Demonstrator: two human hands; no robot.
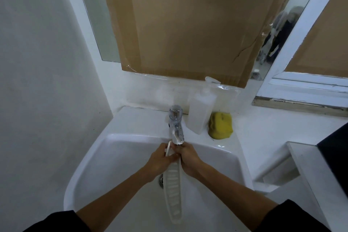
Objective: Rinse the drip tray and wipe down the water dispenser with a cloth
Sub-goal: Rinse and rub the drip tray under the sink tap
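A long white slotted drip tray [173,188] hangs lengthwise over the white sink basin [116,156], its far end right under the chrome tap [176,124]. My left hand [160,160] grips the tray's upper left edge. On the tray's right side, by the spout, is my right hand [188,158], fingers closed around that end. I cannot make out running water. A crumpled yellow cloth [220,125] lies on the sink's back rim, right of the tap. The water dispenser is out of sight.
A translucent pump bottle [202,111] stands between tap and cloth. Cardboard [188,20] covers the mirror above the sink. A plain wall closes in the left side. At the right are a white ledge [301,156], a window frame and a dark object at the frame edge.
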